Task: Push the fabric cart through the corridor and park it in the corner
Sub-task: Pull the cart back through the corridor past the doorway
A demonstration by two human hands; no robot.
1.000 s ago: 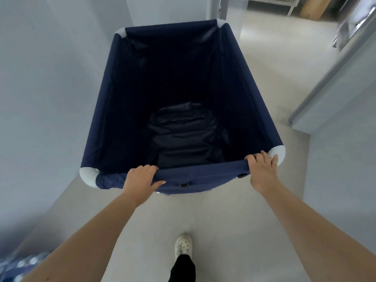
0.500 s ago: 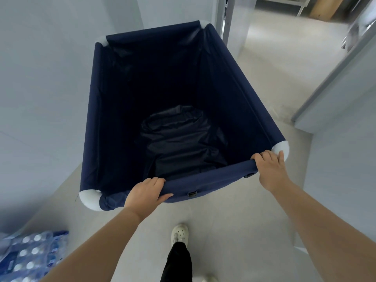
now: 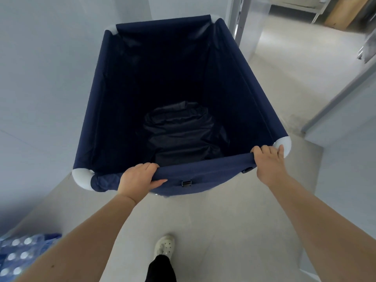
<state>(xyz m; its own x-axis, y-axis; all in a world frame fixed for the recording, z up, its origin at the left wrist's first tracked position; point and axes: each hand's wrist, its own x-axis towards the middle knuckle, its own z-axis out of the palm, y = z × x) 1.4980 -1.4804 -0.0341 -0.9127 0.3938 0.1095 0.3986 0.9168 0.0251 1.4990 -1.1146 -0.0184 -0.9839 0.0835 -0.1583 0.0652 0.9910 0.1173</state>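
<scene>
A navy fabric cart (image 3: 205, 176) with white corner pieces fills the middle of the head view, standing on a pale floor. Its left side runs close along a white wall (image 3: 44, 78), and its far end sits near the wall ahead. Dark crumpled fabric (image 3: 183, 133) lies at its bottom. My left hand (image 3: 139, 177) grips the near rim left of centre. My right hand (image 3: 268, 161) grips the same rim beside the right white corner. The cart's wheels are hidden.
A pack of water bottles (image 3: 18, 255) lies on the floor at the lower left by the wall. A metal door frame (image 3: 238, 21) stands just right of the cart's far corner, with an open room beyond. A grey wall edge (image 3: 335, 102) juts in at right. My shoe (image 3: 164, 245) is below.
The cart has swung left toward the wall and its far end has neared the wall ahead. Both hands keep their grip on the near rim. The bottle pack has come into view.
</scene>
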